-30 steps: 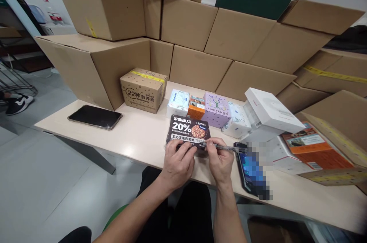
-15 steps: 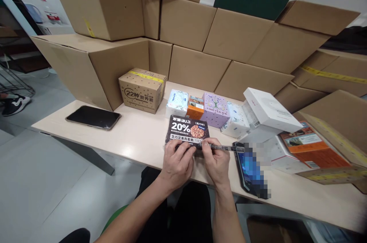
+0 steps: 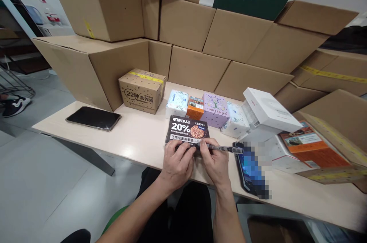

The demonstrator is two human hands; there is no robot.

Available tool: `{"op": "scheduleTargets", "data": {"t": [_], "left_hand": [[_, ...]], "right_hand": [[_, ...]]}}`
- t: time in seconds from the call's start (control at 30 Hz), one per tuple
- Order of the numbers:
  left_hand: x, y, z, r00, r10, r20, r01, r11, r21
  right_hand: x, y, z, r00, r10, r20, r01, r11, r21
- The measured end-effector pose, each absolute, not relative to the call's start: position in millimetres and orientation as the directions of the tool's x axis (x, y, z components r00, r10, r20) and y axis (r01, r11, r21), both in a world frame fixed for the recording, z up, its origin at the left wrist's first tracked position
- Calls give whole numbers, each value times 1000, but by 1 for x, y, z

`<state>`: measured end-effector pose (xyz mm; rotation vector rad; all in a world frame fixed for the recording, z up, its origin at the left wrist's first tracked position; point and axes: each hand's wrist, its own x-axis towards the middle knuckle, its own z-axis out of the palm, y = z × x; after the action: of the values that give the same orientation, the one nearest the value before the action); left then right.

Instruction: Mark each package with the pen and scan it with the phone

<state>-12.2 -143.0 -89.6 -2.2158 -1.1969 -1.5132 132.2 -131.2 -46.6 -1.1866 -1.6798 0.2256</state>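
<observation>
A black snack box (image 3: 187, 126), printed with "20%" and a round chocolate-coloured picture, lies near the table's front edge. My left hand (image 3: 178, 162) curls its fingers over the box's near edge and holds it down. In my right hand (image 3: 215, 162) is a pen (image 3: 222, 147), pinched between thumb and fingers and slanting out to the right. Its left end reaches the near right part of the box, close to my left fingertips. My hands hide the exact contact point and the lower strip of the box.
A black phone (image 3: 93, 118) lies at left, a partly blurred handheld device (image 3: 249, 170) at right. Behind the black box stand tissue packs (image 3: 177, 103), an orange box (image 3: 195, 107), a purple tea box (image 3: 215, 109) and a stacked white box (image 3: 271, 111). Cardboard cartons (image 3: 197, 67) wall the back.
My right hand and the pen have shifted very slightly left, and the pen has turned a little. My left hand and the black box stay in place.
</observation>
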Motion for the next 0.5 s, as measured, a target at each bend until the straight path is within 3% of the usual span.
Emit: {"op": "scheduleTargets", "data": {"t": [0.2, 0.4, 0.5], "left_hand": [[-12, -143, -91, 152, 499, 853, 709, -656, 257], [-13, -144, -90, 155, 502, 851, 713, -653, 255], [-13, -143, -90, 157, 498, 853, 712, -655, 252]], "right_hand": [[134, -133, -48, 45, 798, 601, 562, 477, -676], [144, -133, -68, 325, 740, 589, 505, 391, -769], [162, -135, -76, 371, 731, 573, 594, 288, -751]]}}
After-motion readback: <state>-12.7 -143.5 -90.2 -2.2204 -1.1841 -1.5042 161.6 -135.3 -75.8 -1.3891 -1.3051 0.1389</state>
